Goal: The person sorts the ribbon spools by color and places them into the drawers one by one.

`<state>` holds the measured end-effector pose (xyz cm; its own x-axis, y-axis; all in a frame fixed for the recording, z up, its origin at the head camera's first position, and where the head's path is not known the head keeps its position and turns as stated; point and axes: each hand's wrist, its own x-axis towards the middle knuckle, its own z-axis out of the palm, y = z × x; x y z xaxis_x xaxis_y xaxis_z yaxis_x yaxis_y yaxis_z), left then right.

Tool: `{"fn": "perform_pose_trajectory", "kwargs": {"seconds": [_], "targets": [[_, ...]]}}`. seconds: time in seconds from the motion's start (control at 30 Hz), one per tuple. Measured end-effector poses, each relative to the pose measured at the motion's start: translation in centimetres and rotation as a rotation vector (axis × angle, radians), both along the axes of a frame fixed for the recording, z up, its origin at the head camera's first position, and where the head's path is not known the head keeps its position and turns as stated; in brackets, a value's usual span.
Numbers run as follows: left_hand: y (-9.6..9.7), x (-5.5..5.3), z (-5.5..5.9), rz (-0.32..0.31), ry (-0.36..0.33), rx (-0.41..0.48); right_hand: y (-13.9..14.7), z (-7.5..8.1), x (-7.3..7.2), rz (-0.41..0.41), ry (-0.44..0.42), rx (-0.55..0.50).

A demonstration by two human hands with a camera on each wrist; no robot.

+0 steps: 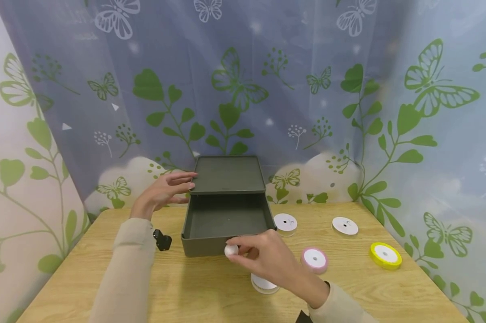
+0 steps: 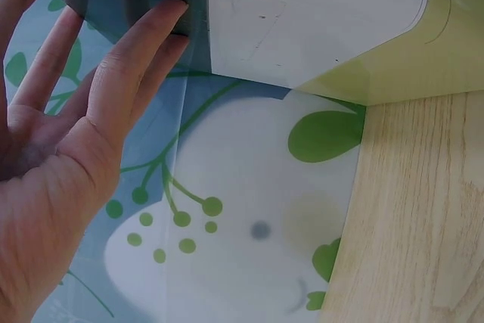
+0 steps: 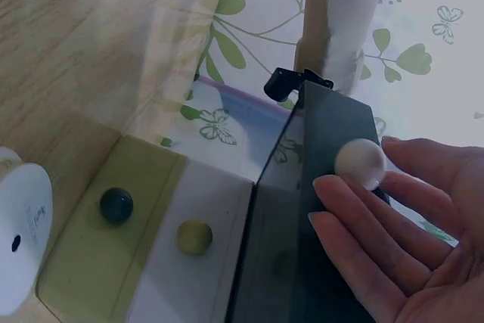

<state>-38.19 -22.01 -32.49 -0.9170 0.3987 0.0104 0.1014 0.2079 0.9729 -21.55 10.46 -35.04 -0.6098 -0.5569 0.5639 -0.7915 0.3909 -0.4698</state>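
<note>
Nearest the lens: my beige sleeves (image 1: 122, 273), reaching in from both lower corners. My right hand (image 1: 267, 255) pinches the round white knob (image 1: 231, 250) between thumb and fingers. Knob sits at mid-front of the dark grey-green drawer (image 1: 204, 246), off the leftward end of my fingertips; being round, it has no long axis. Drawer front runs crosswise, its track straight away from me; it stands well out, floor showing. Right hand is nearer to me, left hand (image 1: 164, 193) farther: fingers extended, gripping nothing, against the left edge of the cabinet top (image 1: 228, 174).

Below, a white front (image 3: 215, 187) and an olive one (image 3: 87, 259), each with its own knob.

Surface: wood-grain table (image 1: 227, 296). Ribbon spools to the right, yellow (image 1: 385, 255), pink (image 1: 314, 259) and white (image 1: 345, 225). Behind, a butterfly-and-leaf curtain (image 1: 291, 121).
</note>
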Motion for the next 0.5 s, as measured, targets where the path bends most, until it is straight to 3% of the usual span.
{"fn": "perform_pose_trajectory", "kwargs": {"seconds": [0.23, 0.33, 0.5], "targets": [[0.0, 0.1, 0.0, -0.008, 0.001, 0.0, 2.4, 1.5, -0.3, -0.022, -0.043, -0.033], [-0.1, 0.0, 0.0, -0.011, 0.002, -0.002, 4.0, 2.3, -0.4, -0.084, -0.097, -0.058], [-0.1, 0.0, 0.0, -0.005, 0.004, -0.003, 6.8, 3.2, -1.4, -0.181, -0.114, -0.08]]}}
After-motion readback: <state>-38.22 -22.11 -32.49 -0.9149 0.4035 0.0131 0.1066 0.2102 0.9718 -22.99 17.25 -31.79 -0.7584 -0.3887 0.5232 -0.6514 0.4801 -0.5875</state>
